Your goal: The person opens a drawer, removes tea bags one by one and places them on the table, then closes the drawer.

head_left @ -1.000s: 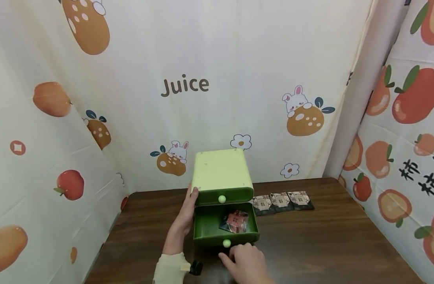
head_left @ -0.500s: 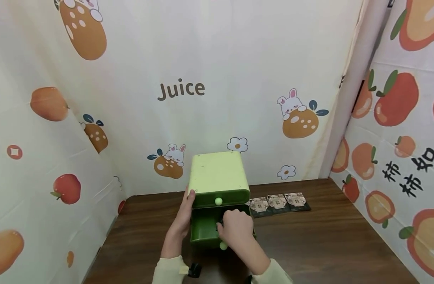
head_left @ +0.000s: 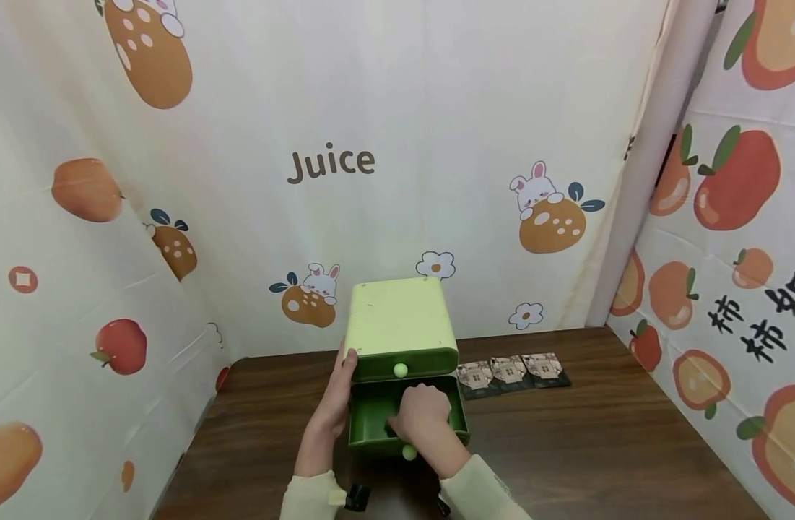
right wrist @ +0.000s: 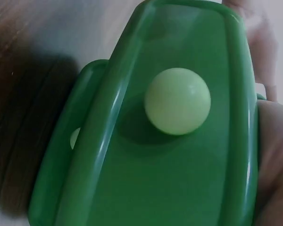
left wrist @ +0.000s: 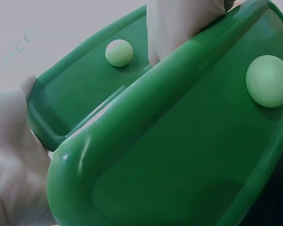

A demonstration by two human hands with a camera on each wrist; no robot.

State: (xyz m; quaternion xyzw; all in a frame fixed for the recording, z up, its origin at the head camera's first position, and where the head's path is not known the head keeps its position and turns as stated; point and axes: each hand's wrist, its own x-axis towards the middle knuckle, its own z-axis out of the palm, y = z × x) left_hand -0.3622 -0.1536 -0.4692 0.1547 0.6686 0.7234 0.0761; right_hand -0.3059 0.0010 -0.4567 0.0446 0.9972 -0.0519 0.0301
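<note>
A small pale-green cabinet (head_left: 402, 314) stands on the table, its upper drawer (head_left: 429, 362) closed and its lower drawer (head_left: 372, 412) pulled out. My left hand (head_left: 333, 401) lies along the cabinet's left side, thumb at the front corner. Inside the lower drawer is my right hand (head_left: 423, 415), fingers pointing down and bent. A dark edge of a small packet (head_left: 390, 429) shows beside its thumb; the hand hides the rest. In the left wrist view, my right hand (left wrist: 174, 28) reaches over the drawer's front. The right wrist view shows a round knob (right wrist: 178, 101) up close.
Several flat dark packets with patterned labels (head_left: 509, 372) lie in a row right of the cabinet. Behind stands a white curtain (head_left: 397, 202) with fruit prints. The brown wooden table (head_left: 566, 448) stretches out on both sides.
My right hand has moved from in front of the drawer down into it, over the red-labelled packet, then slightly left and nearer with it. The left hand stays on the cabinet's side.
</note>
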